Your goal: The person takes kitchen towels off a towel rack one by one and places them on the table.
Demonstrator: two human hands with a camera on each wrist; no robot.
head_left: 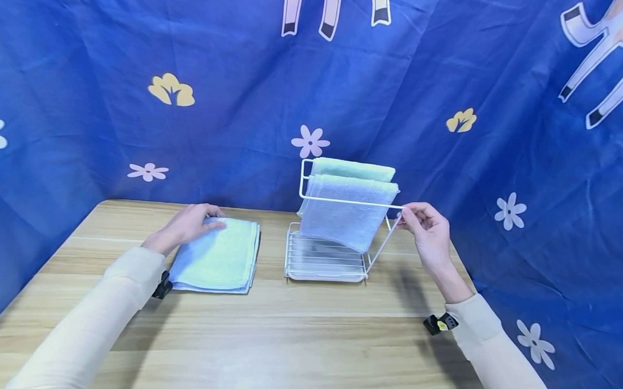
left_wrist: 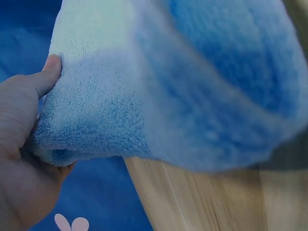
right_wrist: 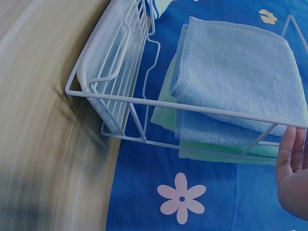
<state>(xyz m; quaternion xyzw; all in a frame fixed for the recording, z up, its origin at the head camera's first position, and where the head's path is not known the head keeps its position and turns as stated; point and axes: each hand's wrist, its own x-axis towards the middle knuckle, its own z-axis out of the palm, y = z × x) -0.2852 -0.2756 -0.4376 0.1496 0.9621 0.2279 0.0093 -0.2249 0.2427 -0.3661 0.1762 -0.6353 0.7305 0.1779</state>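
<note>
On the left of the table, my left hand (head_left: 189,224) grips the far left edge of a folded light-blue towel (head_left: 216,261). The left wrist view shows the thumb on top of this towel (left_wrist: 96,101) and the other fingers under it. My right hand (head_left: 433,239) pinches the right end of the top front bar of a white wire rack (head_left: 352,202). Over the rack's upper bars hang a pale blue towel (head_left: 347,213) and, behind it, a pale green towel (head_left: 361,169). In the right wrist view, fingertips touch the rack's bar (right_wrist: 211,110).
A white tray (head_left: 324,261) sits in the base of the rack. The wooden table (head_left: 265,342) meets a blue patterned curtain (head_left: 231,129) at the back and sides. Dark wrist cameras are strapped over both pale sleeves (head_left: 96,307).
</note>
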